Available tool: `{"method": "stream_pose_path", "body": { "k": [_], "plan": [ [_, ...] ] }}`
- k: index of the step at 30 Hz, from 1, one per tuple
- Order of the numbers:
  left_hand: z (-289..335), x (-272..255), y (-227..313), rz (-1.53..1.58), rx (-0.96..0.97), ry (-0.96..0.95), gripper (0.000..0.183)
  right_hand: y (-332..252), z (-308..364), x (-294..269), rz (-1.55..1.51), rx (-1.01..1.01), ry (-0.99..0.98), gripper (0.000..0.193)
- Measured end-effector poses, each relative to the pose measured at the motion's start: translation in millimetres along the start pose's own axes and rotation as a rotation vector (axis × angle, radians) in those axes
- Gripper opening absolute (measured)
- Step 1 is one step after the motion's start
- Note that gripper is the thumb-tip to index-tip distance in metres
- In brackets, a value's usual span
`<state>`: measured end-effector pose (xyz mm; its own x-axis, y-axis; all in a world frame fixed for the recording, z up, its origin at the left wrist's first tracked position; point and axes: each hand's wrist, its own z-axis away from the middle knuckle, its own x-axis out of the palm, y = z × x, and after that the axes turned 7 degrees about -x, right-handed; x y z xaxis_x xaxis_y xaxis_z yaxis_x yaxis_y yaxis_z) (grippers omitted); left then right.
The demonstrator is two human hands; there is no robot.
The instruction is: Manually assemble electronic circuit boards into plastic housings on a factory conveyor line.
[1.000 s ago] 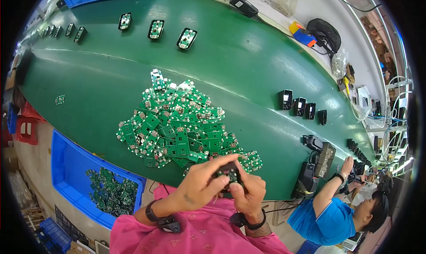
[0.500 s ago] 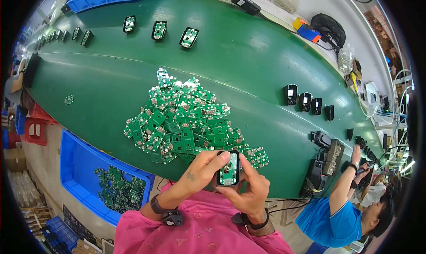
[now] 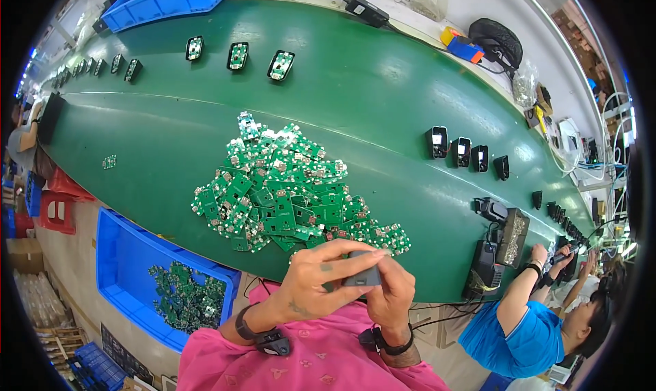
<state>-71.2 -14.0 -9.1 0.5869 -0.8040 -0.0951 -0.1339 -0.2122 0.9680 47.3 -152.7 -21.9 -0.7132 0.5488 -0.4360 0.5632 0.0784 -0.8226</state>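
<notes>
Between my hands, close to my body, is a small black plastic casing (image 3: 363,276), turned so that a plain outer side with a small slot shows. My left hand (image 3: 321,276) grips it from the left, fingers stretched across its top. My right hand (image 3: 391,288) closes on its right end with thumb and fingers. The casing's inside is turned out of sight. Just beyond my hands lies a big heap of green circuit boards (image 3: 287,206) on the green tabletop (image 3: 389,206).
Three casings with boards (image 3: 238,57) stand at the far left. More black casings (image 3: 462,152) stand at right, near a box of small metal parts (image 3: 512,237). A blue bin (image 3: 130,302) holds boards at lower left. A co-worker in a blue shirt (image 3: 509,340) works on the right.
The casing has been turned over, so its open face with the board no longer shows and an outer side does. My left fingers have moved over its top.
</notes>
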Motion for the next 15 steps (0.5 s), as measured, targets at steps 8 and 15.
{"method": "stream_pose_path", "body": {
  "k": [8,15],
  "plan": [
    [3.8,14.0,6.4,-0.132,0.236,0.057,0.049,7.4,9.2,-0.8,-0.122,-0.027,0.047,0.022],
    [-7.7,21.6,8.4,-0.201,0.194,0.103,0.044,11.1,-4.0,-4.0,-0.251,-0.039,0.095,0.026]
  ]
}}
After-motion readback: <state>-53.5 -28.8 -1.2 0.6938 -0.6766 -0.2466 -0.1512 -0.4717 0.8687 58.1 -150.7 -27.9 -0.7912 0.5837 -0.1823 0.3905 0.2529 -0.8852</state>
